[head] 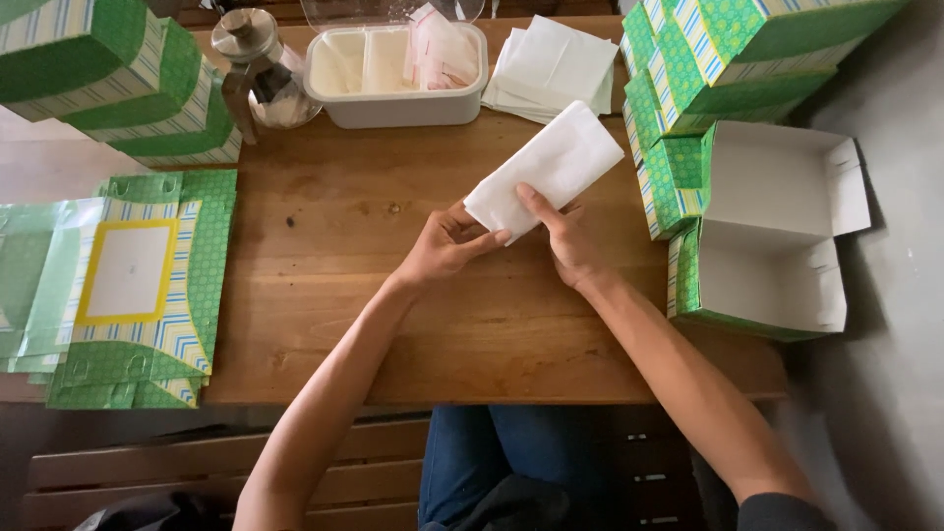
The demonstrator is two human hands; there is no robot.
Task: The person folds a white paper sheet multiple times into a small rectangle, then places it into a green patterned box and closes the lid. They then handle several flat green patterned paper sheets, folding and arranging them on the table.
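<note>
Wooden counter (393, 324) filling mid-frame. Pinching white folded paper (544, 169) at centre: left hand (444, 246) closing on its lower corner, right hand (568, 241) pressing thumb on top, fingers under. Folding step, judging by the creases. Lying upper centre: white tub (393, 103). Standing open at right: green box (767, 236). Needing next: even hold, square edges.

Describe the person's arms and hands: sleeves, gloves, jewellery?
Both hands are bare: the left hand and right hand wear no gloves, and no rings or watch show. Both forearms are uncovered up to the bottom edge of the picture. A dark sleeve edge shows only on the right arm, at that bottom edge. No sleeve shows on the left arm.
</note>
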